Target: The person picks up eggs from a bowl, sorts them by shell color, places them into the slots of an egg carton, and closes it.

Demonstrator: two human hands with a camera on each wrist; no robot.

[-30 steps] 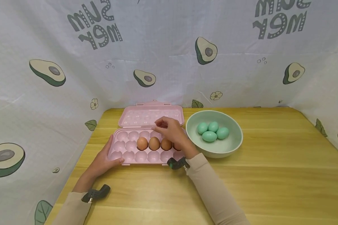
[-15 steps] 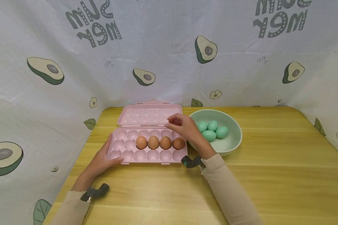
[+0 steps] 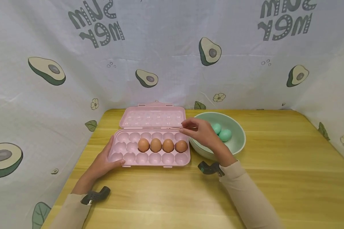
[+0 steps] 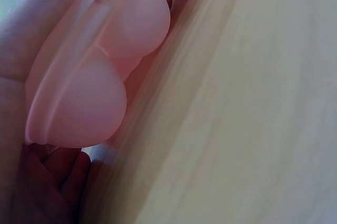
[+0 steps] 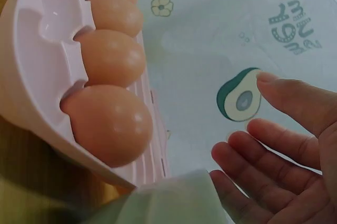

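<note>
A pink plastic egg carton (image 3: 141,158) lies with its lid (image 3: 153,117) folded back. Several brown eggs (image 3: 168,145) fill part of its middle row, reaching the right end. My left hand (image 3: 103,162) grips the carton's left end, thumb over the front corner and fingers along the side; the left wrist view shows the rounded undersides of the cups (image 4: 87,103). Over the left rim of a pale green bowl (image 3: 238,144), my right hand (image 3: 203,132) holds nothing, its fingers loosely bent. Green eggs (image 3: 225,135) sit in the bowl, some hidden behind that hand.
The wooden table (image 3: 149,194) carries the carton and the bowl, which stand side by side near its back edge. Behind and at both sides hangs a white cloth (image 3: 172,44) printed with avocados. Each wrist wears a dark camera mount (image 3: 209,168).
My right hand has moved right, from above the carton to the bowl's left rim, uncovering the rightmost brown egg and covering some green eggs. The left hand has stayed on the carton.
</note>
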